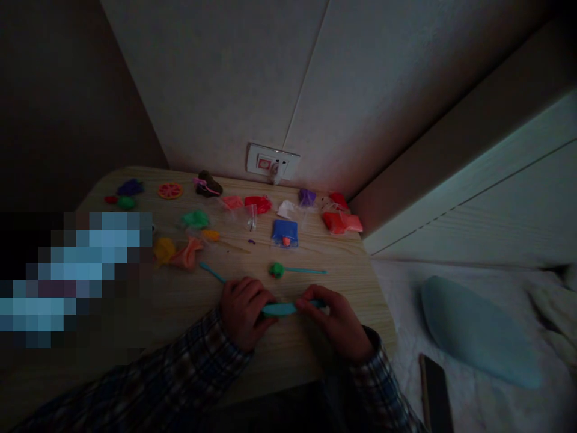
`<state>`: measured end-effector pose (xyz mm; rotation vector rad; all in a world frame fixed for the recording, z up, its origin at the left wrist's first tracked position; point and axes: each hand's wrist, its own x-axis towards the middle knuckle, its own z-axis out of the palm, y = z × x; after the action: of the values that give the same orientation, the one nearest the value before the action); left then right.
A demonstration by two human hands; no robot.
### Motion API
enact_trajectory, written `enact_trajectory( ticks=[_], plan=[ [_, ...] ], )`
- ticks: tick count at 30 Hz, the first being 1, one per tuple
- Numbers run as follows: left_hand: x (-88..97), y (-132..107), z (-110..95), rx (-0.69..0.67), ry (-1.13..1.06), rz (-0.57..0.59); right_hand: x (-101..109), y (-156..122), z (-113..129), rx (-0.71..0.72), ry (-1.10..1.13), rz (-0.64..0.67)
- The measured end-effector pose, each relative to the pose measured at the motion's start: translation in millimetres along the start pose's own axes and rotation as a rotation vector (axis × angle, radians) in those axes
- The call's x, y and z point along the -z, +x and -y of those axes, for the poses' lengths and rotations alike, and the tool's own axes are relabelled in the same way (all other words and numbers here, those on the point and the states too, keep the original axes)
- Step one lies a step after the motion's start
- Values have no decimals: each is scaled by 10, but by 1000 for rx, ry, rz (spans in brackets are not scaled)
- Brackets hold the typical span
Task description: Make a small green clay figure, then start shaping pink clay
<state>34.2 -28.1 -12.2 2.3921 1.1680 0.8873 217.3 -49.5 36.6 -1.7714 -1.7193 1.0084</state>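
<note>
A long, flat teal piece (279,310) is held level over the near part of the table (288,355); its exact kind is unclear in the dim light. My left hand (246,313) is closed around its left end. The fingertips of my right hand (340,322) pinch it further right, and a darker blue end shows past them. Just beyond my hands lies a green lump (276,270) with a thin blue stick (306,270) beside it. A blue tool (213,272) lies partly behind my left hand.
Bags of coloured modelling clay lie across the back, including a blue packet (285,231) and red packets (336,222). A pink-and-orange wheel shape (170,190) sits at back left. A wall socket (273,161) is behind; a phone (435,391) lies at right. Pixelation hides the left side.
</note>
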Motion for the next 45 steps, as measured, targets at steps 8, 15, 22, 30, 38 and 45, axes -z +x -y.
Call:
enact_trajectory(
  ticks=[8, 15, 22, 30, 38, 45],
  plan=[
    [-10, 3, 21, 52, -45, 34, -64, 31, -94, 24, -84, 47],
    [11, 14, 7, 78, -48, 60, -58, 22, -87, 18, -107, 28],
    [-18, 14, -1, 85, -37, 21, -59, 40, -139, 65, -145, -2],
    [-71, 7, -21, 101, -77, 1, -61, 34, -141, 50, -123, 41],
    [-36, 9, -33, 80, -127, 19, -85, 5, -62, 109, -41, 107],
    [-88, 9, -18, 44, -126, -37, -153, 4, -48, 39, -165, 36]
  ],
)
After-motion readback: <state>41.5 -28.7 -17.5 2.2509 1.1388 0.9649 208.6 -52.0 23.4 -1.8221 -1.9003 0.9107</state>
